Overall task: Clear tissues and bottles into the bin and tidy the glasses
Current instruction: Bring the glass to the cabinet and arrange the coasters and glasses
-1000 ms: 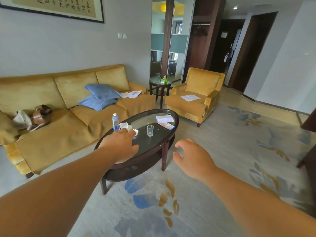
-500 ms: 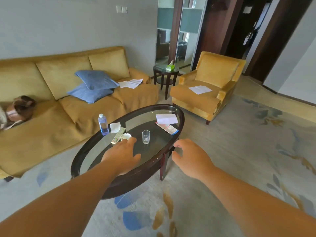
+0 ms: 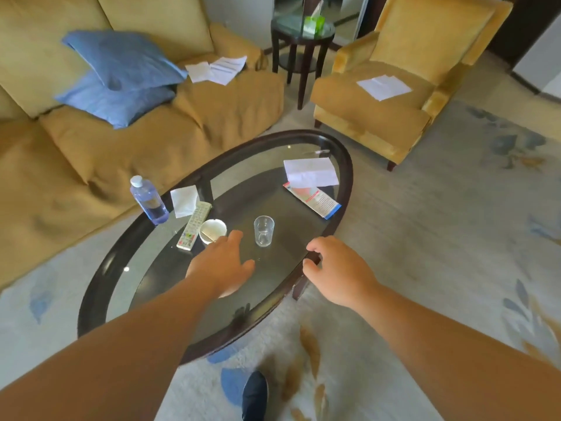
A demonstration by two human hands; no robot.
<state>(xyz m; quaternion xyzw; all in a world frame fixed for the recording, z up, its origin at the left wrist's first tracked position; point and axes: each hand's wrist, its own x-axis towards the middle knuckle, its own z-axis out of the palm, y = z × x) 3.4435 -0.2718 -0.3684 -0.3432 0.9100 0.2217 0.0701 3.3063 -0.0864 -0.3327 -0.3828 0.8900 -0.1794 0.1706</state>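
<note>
Left hand (image 3: 221, 265): fingers spread and relaxed, holding nothing, hovering low over the glass top of the oval coffee table (image 3: 346, 177). Right hand (image 3: 337, 271): fingers loosely curled, also holding nothing, above the table's near rim.

From the left hand: clear drinking glass (image 3: 263, 230) at 1 o'clock, just beyond the fingertips, upright, apart from the hand. White ashtray (image 3: 213, 230) at 11 o'clock, close to the fingertips; remote control (image 3: 194, 225) touching or just beside it. Further at 10 o'clock, a folded tissue (image 3: 184, 200), then the capped water bottle (image 3: 148, 205) near the table's far-left rim. At 1 o'clock, well past the glass, a white paper (image 3: 311, 171) overlapping a printed leaflet (image 3: 312, 199).

Risks, as I judge them:
- A sideways brush from either hand could tip the glass on the hard top and roll it toward the rim.
- Reaching across for the bottle could drag a forearm over the ashtray or remote.
- The bottle stands close to the edge, so a clumsy grab may knock it off.

Containers:
- Glass looks empty.
- Bottle is part full of clear liquid.
- Ashtray contents cannot be told.
- Green tissue box (image 3: 314, 24) on the side table (image 3: 291, 50) has a tissue sticking up.
- No bin in view.
</note>
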